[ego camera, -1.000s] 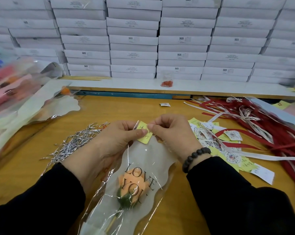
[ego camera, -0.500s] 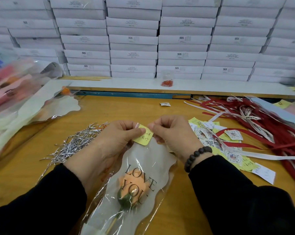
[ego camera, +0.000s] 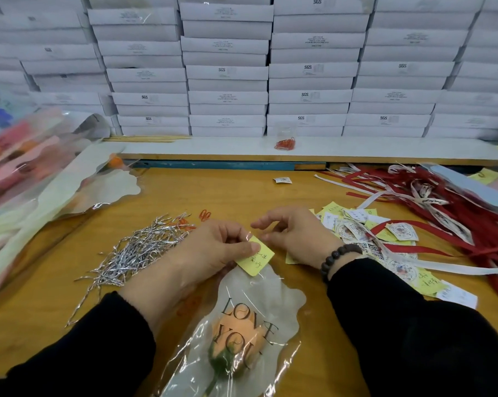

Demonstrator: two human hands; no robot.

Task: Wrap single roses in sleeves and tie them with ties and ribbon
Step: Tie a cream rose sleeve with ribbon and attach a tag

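Far left: pile of wrapped roses [ego camera: 21, 156] in sleeves, blurred, lying on the wooden table [ego camera: 184, 193]. Next, a loose heap of silver twist ties [ego camera: 136, 253] on the table, just left of the left hand [ego camera: 213, 253]. Left hand pinches a yellow note [ego camera: 255, 257] between thumb and curled fingers, holding it at the top edge of the sleeve [ego camera: 242, 325] (clear-and-frosted, printed LOVE YOU). Inside the sleeve lies the orange rose [ego camera: 236, 339], head toward the hands, stem running down to the frame bottom, centre of the table near the person. Right hand [ego camera: 293, 236] just beside the note, fingers loosely curled, holding nothing, not touching the note; bead bracelet [ego camera: 338, 257] on that wrist. Right of it, a scatter of yellow and white tags [ego camera: 365, 227], then red and white ribbons [ego camera: 457, 213] spread across the far right. Behind everything, stacked white boxes [ego camera: 227, 73] on a shelf, with orange paper clips [ego camera: 285, 144] in front.
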